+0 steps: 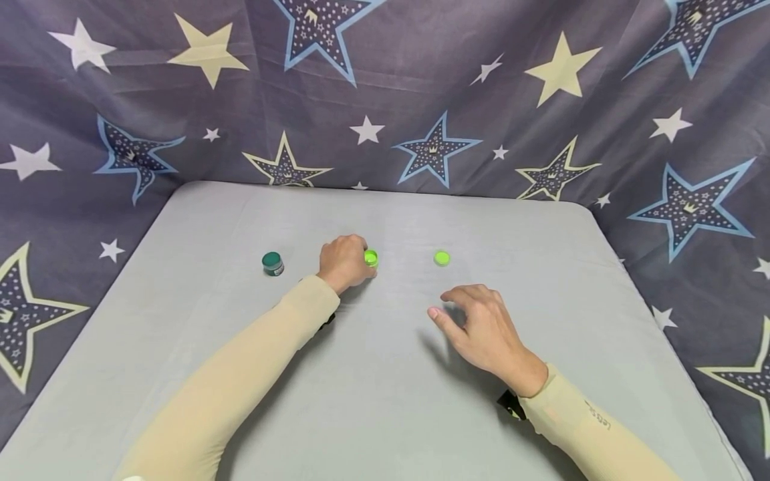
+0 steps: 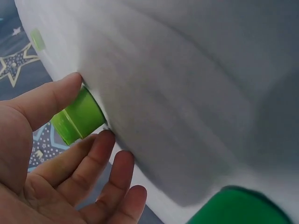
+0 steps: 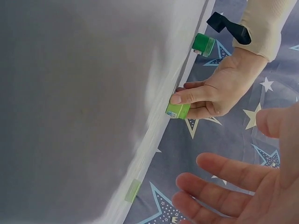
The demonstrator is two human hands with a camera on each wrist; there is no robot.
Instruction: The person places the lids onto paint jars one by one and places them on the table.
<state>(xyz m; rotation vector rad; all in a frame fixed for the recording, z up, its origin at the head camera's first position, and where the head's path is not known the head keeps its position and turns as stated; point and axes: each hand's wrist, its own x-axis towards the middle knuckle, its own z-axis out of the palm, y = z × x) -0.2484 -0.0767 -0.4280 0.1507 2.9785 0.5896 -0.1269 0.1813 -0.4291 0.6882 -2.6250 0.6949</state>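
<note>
My left hand (image 1: 345, 262) is at a small lime-green jar (image 1: 371, 257), thumb on one side and fingers on the other. The jar stands upright on the table, its top uncovered in the head view. From the right wrist view, the thumb lies against the wall of this jar (image 3: 177, 110), over its label. A flat lime-green lid (image 1: 442, 258) lies to the right of the jar. My right hand (image 1: 481, 327) hovers nearer the front, below the lid, with fingers spread, loosely bent and holding nothing.
A dark green jar (image 1: 273, 263) with its lid on stands left of my left hand. Everything sits on a table (image 1: 361, 401) under a light grey cloth. Behind it and along both sides hangs a dark curtain (image 1: 409, 87) printed with stars.
</note>
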